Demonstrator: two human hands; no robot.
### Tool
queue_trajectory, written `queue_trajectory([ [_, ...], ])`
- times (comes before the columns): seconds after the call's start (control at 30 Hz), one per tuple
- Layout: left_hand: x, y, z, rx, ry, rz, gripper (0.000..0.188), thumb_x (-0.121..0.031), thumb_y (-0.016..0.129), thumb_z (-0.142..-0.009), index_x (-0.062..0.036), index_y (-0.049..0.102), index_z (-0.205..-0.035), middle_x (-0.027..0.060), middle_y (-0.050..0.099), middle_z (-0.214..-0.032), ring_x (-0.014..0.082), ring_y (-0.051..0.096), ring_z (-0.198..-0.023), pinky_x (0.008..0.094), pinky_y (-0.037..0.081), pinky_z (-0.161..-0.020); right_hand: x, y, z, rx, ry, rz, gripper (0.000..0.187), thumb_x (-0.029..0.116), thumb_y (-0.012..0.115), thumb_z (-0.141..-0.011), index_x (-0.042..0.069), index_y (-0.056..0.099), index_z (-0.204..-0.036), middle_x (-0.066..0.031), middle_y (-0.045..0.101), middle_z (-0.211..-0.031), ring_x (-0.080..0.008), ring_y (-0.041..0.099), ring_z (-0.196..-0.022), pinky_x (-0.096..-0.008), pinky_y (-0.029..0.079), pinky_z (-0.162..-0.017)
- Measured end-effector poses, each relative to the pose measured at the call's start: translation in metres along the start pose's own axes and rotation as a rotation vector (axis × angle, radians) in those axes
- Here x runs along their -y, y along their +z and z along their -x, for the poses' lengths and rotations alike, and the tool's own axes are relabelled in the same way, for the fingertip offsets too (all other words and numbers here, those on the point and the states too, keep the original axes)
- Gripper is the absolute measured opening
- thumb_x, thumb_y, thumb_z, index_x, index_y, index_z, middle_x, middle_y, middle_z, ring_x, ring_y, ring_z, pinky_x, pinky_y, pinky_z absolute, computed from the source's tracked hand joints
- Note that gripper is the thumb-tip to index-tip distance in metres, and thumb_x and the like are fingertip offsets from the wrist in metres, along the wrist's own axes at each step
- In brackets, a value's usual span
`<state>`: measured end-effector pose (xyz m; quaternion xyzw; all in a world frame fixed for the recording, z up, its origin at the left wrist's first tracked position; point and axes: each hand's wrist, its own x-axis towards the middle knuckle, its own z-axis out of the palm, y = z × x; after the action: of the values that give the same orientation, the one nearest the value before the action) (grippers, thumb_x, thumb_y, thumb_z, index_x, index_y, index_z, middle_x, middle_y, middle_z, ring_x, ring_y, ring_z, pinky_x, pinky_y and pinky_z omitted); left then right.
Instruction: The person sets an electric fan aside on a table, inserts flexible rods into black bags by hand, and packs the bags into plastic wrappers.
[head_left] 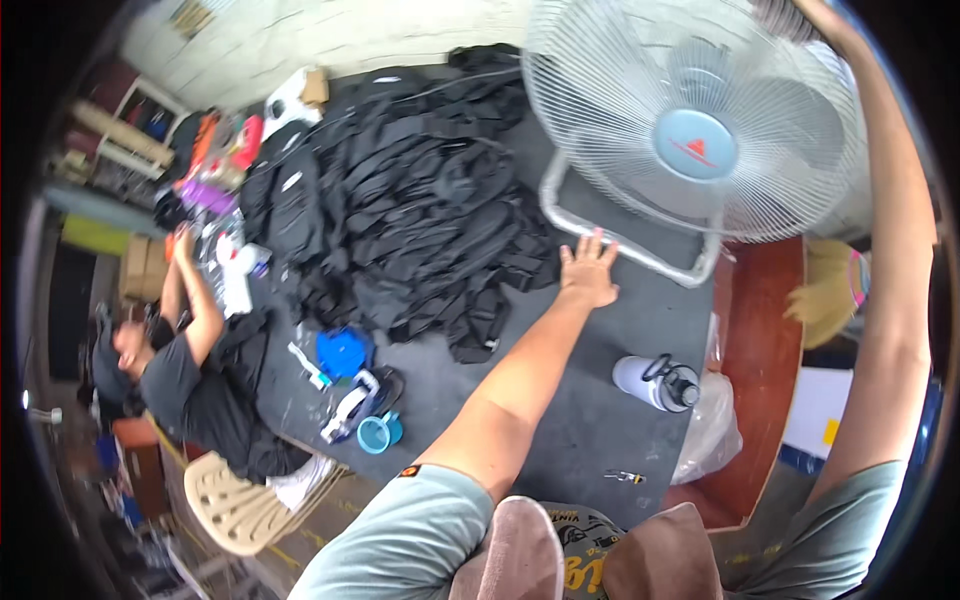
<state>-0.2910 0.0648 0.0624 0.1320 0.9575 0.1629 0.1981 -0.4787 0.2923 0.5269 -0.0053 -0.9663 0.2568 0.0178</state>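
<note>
A large desk fan [790, 150] with a wire cage and pale blue hub stands at the table's far right. My left hand [590, 272] rests with fingers spread on the dark tabletop [545, 430], right beside the fan's bent tube stand [625, 245]; whether it touches the tube is unclear. At the top edge, my right arm is raised along the fan's right side. My right hand [835, 22] is by the back of the fan's head, its fingers cut off from sight. Left of my left hand lies a big heap of black strapped fabric gear [400, 190].
A white bottle [655, 383] with a black lid stands near a clear plastic bag [710, 430]. Left of my forearm are a light blue mug [380, 432] and a blue round item [343, 352]. Another person [205, 375] works at the left, beside a beige plastic chair [240, 510].
</note>
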Motion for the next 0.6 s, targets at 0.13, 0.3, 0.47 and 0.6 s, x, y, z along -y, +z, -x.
queue_trajectory([
  [0.13, 0.005, 0.015, 0.054, -0.270, 0.176, 0.255, 0.086, -0.033, 0.072, -0.091, -0.0150, 0.030, -0.164, 0.0165, 0.042, -0.163, 0.0397, 0.036, -0.152, 0.0603, 0.025, -0.124, 0.013, -0.049, -0.004, 0.483, -0.088, -0.113, 0.083, 0.077, 0.047, -0.096, 0.001, 0.074, -0.116, -0.0121, 0.078, -0.104, -0.0209, 0.072, -0.087, -0.0345, 0.051, -0.078],
  [0.3, 0.005, 0.063, 0.228, -0.576, 0.362, 0.546, 0.052, -0.017, 0.068, -0.093, -0.0098, 0.059, -0.144, 0.0197, 0.064, -0.130, 0.0408, 0.058, -0.126, 0.0506, 0.047, -0.106, -0.024, -0.029, -0.035, 0.027, -0.246, 0.273, 0.082, 0.074, 0.057, -0.094, 0.000, 0.072, -0.125, -0.0166, 0.073, -0.110, -0.0201, 0.066, -0.102, -0.0312, 0.050, -0.091],
  [0.47, 0.022, 0.116, 0.363, -0.516, 0.195, 0.556, 0.046, -0.014, 0.071, -0.090, -0.0101, 0.065, -0.136, 0.0120, 0.067, -0.116, 0.0335, 0.063, -0.107, 0.0440, 0.051, -0.094, -0.003, -0.013, -0.004, -0.267, -0.452, 0.266, 0.096, 0.080, 0.053, -0.091, -0.002, 0.063, -0.140, -0.0257, 0.065, -0.136, -0.0361, 0.059, -0.132, -0.0439, 0.040, -0.116],
  [0.6, 0.029, 0.143, 0.395, -0.451, 0.143, 0.508, 0.045, -0.015, 0.070, -0.090, -0.0115, 0.066, -0.134, 0.0103, 0.067, -0.115, 0.0319, 0.062, -0.106, 0.0437, 0.051, -0.094, -0.003, -0.011, 0.016, -0.415, -0.473, 0.255, 0.098, 0.080, 0.051, -0.091, -0.003, 0.057, -0.145, -0.0292, 0.058, -0.145, -0.0397, 0.052, -0.141, -0.0463, 0.037, -0.119],
])
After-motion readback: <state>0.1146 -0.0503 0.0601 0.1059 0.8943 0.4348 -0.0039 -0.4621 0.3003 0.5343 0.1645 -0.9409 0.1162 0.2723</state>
